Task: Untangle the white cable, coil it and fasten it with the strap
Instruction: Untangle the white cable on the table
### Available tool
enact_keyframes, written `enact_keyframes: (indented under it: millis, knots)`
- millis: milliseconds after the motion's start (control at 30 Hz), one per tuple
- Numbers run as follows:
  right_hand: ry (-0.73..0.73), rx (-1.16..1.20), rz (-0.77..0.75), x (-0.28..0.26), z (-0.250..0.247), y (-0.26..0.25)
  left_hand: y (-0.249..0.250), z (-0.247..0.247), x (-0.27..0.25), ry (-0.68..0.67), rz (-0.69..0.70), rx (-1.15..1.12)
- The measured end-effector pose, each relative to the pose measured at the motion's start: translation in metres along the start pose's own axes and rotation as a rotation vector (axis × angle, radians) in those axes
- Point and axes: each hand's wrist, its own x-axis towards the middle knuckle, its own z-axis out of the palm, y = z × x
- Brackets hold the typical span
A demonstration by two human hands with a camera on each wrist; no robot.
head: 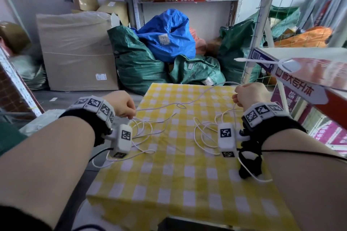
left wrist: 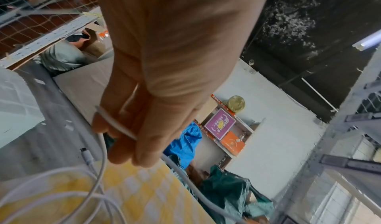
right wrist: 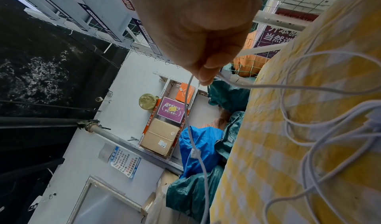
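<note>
A thin white cable [head: 180, 106] stretches across the yellow checked tablecloth [head: 178, 174] between my two hands, with a small loop near its middle. Loose tangled loops of it lie below each hand. My left hand [head: 124, 106] grips the cable at the table's left edge; in the left wrist view the cable [left wrist: 115, 125] crosses my curled fingers [left wrist: 132, 142] and a plug end [left wrist: 87, 156] lies on the cloth. My right hand [head: 247, 93] pinches the cable at the far right; its fingertips [right wrist: 206, 76] hold a strand [right wrist: 188, 113]. No strap shows.
Green and blue sacks [head: 165, 43] are heaped just behind the table. A large wrapped carton [head: 77, 50] stands at the left. Metal shelving with boxes [head: 309, 73] juts in close at the right, over the table's corner. A black cord [head: 293, 153] runs from my right wristband.
</note>
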Motion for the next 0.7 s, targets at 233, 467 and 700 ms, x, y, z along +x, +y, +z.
enact_keyframes:
  millis: [233, 467, 700]
  knots:
    - [-0.061, -0.062, -0.029, -0.002, 0.011, -0.001, 0.016, 0.007, 0.002, -0.046, -0.149, 0.400]
    - [-0.066, -0.031, 0.003, 0.000, 0.011, 0.003, 0.001, 0.007, 0.012, 0.343, -0.476, 0.182]
    - [-0.046, -0.017, 0.068, 0.007, 0.010, 0.008, -0.014, -0.012, 0.008, 0.858, -0.547, -0.437]
